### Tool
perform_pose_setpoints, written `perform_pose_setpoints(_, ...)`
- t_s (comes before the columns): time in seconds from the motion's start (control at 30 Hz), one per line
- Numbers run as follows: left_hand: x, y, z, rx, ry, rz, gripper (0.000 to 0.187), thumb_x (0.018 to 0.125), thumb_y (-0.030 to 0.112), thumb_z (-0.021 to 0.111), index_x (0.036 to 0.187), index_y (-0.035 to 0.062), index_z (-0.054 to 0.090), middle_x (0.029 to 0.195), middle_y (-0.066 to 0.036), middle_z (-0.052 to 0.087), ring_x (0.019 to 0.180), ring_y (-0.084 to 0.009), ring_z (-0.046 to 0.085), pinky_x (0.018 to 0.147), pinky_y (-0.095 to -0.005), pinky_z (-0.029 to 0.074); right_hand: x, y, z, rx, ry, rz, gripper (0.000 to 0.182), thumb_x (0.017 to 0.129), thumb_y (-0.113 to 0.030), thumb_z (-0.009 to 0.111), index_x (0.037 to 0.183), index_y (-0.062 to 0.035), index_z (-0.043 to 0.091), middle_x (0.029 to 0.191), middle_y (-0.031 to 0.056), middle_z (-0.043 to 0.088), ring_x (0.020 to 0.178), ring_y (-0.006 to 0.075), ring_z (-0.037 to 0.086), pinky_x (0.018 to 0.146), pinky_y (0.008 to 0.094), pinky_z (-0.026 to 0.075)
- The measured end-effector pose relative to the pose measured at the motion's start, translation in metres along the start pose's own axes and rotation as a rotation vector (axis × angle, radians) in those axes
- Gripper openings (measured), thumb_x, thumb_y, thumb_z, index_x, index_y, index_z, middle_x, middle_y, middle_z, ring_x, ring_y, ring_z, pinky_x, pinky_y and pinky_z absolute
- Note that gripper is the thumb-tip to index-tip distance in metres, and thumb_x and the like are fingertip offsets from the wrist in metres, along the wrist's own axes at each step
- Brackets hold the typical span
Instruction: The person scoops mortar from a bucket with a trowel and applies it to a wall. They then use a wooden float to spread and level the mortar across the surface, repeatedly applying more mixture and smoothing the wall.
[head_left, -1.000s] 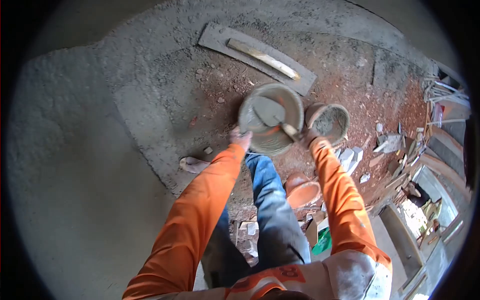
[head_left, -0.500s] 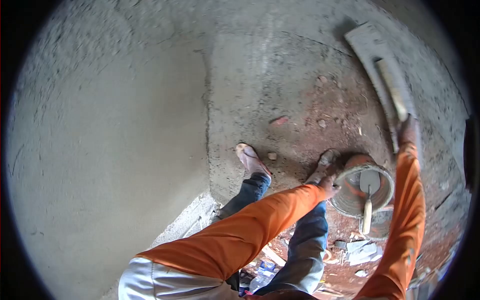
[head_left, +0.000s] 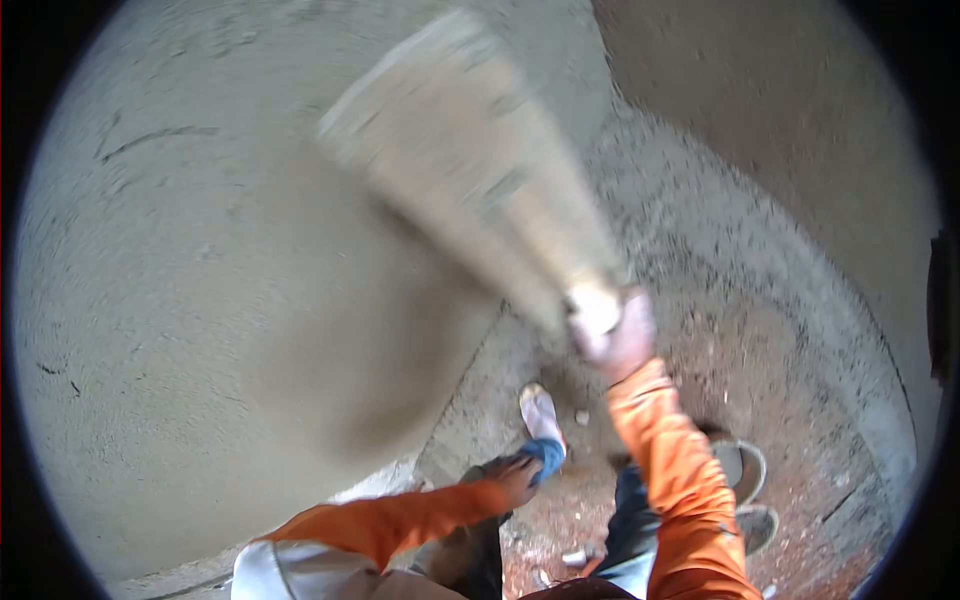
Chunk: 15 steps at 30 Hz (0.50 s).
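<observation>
Raised up in my right hand (head_left: 618, 338) is a long wooden plastering float (head_left: 455, 165), blurred by motion. My fingers wrap around the end of its pale wooden handle (head_left: 548, 240). The float's wide end points up and left, in front of the smooth grey plastered wall (head_left: 200, 330). Lower down, my left hand (head_left: 520, 478) lies against my left leg at about the knee, its fingers stretched along the jeans and nothing visible in them.
At my right, partly behind my right sleeve, stands a mortar bucket (head_left: 757, 470), with another round container rim (head_left: 765, 525) below it. A small stone (head_left: 581, 417) lies by my left foot (head_left: 540, 412). Reddish dirt and debris (head_left: 575, 557) cover the floor.
My right hand has swung the float from the far right up and left before the wall. My left hand has left the bucket's side for my left leg. The view has turned.
</observation>
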<state>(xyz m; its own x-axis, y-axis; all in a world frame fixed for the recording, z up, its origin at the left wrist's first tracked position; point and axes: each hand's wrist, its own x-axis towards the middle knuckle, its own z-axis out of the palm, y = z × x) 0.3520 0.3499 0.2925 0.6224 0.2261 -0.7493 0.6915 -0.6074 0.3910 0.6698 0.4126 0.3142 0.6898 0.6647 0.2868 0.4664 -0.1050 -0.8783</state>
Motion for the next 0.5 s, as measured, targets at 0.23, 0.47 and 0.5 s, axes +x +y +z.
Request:
perform_pose_setpoints(0.23,-0.043,-0.078,-0.041,0.093,0.571,-0.047,0.028,0.074,0.026,0.058,0.094,0.0067,0.058,0.11,-0.014,0.054,0.105,-0.0311,0.049,0.088,-0.0432,0.039,0.024,-0.163,0.168,0.36,0.104,-0.38,0.049,0.068,-0.035,0.071,0.092,0.0035,0.054,0.081,0.0165,0.055,0.071,0.0309,0.056,0.063,0.0389,0.046)
perform_pose_setpoints(0.47,0.008,-0.152,-0.021,-0.147,1.005,-0.021,0.017,0.071,0.018,0.061,0.084,0.007,0.06,0.086,-0.011,0.062,0.081,-0.0298,0.058,0.072,-0.0389,0.046,0.107,-0.281,0.133,0.479,0.037,-0.457,0.047,0.08,-0.026,0.057,0.113,0.0031,0.04,0.095,0.0216,0.05,0.082,0.0352,0.054,0.069,0.0423,0.045)
perform_pose_setpoints(0.5,0.012,-0.153,-0.02,-0.129,1.032,-0.055,0.016,0.071,0.019,0.061,0.083,0.0074,0.06,0.085,-0.011,0.062,0.08,-0.0305,0.058,0.071,-0.0391,0.046,0.127,-0.304,0.102,0.525,-0.056,-0.437,0.039,0.084,-0.024,0.052,0.11,0.0017,0.04,0.107,0.0247,0.048,0.092,0.0369,0.053,0.075,0.0428,0.045)
